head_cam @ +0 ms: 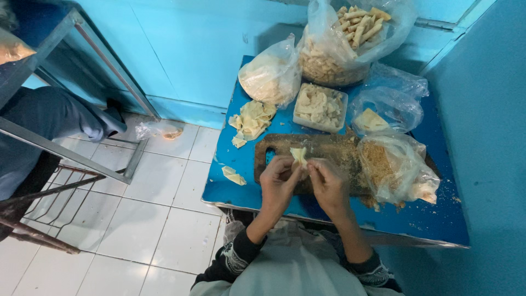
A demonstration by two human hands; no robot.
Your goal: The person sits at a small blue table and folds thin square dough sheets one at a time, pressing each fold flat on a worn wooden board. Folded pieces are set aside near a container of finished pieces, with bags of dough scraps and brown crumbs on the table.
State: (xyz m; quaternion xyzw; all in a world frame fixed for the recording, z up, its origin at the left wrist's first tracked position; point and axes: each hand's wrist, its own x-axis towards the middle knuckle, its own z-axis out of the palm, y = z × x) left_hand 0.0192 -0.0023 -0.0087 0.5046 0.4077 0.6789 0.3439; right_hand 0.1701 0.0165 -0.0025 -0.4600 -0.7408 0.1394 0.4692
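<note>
My left hand (278, 181) and my right hand (327, 183) meet over a dark wooden cutting board (323, 148) on a blue table (241, 186). Together they pinch a small pale dough wrapper (299, 155) between the fingertips, its top sticking up above my fingers. A pile of folded pale wrappers (253, 119) lies on the table to the upper left of the board. One or two loose folded pieces (233, 175) rest near the table's left edge.
A white tray of filling (320, 107) stands behind the board. Plastic bags surround it: crumbs (392, 164) at right, a pale sheet (378, 118), white shreds (268, 77), rolled sticks (356, 27). A metal chair (66, 148) and a person's dark sleeve stand on the white tiles at left.
</note>
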